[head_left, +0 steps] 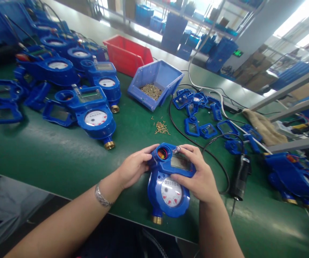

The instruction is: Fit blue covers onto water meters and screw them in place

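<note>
A blue water meter (156,193) with a white dial and a brass threaded end lies in front of me at the table's near edge. Its upper part has a display window and a round opening with coloured wires inside. My left hand (137,165) is closed against the upper left side of the housing. Across the window's right end, my right hand (199,173) grips the meter, thumb near the dial and fingertips at a small clear piece (176,150) on the top edge. The fingertips of the left hand are partly hidden behind the housing.
Loose brass screws (162,128) lie beyond the meter, before a blue bin (167,80) of screws and a red bin (124,53). More water meters (96,118) crowd the left. Blue frames (207,130), a cable and a black electric screwdriver (241,179) lie right.
</note>
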The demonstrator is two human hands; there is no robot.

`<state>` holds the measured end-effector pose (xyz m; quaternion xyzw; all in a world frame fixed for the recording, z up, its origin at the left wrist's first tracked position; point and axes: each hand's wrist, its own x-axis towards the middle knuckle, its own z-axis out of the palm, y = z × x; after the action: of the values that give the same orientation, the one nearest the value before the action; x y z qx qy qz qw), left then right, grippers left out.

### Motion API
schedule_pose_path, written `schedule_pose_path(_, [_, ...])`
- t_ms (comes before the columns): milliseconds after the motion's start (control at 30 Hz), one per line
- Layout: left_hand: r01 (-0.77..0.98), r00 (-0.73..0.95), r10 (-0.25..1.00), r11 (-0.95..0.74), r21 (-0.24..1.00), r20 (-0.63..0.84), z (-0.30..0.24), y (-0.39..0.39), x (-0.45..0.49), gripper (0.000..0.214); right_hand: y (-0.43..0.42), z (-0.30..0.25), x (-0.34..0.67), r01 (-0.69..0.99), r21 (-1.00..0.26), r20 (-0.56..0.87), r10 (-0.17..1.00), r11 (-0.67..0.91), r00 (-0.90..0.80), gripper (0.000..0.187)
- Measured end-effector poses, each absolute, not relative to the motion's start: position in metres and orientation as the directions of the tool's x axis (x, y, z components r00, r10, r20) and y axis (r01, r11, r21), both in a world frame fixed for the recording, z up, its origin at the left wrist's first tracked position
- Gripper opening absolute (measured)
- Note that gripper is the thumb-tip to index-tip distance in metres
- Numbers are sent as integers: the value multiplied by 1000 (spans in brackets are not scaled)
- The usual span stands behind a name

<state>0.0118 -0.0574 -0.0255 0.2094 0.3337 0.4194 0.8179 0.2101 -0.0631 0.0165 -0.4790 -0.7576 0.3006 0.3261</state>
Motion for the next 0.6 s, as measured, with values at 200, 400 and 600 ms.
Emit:
schedule_pose_path(200, [-532,449,830,545,648,-329,-24,-56,8,58,-62,17,208,556,-694,281,883,457,-376,55])
schedule_pose_path(400, [-489,457,813,568,662,-361,-24,-56,6,68,-59,13,209,550,-689,296,876,472,-380,56])
schedule_pose_path(600, [-502,445,820,562,657,-361,-25,-55,6,69,-58,17,208,579,-630,305,851,517,-428,56])
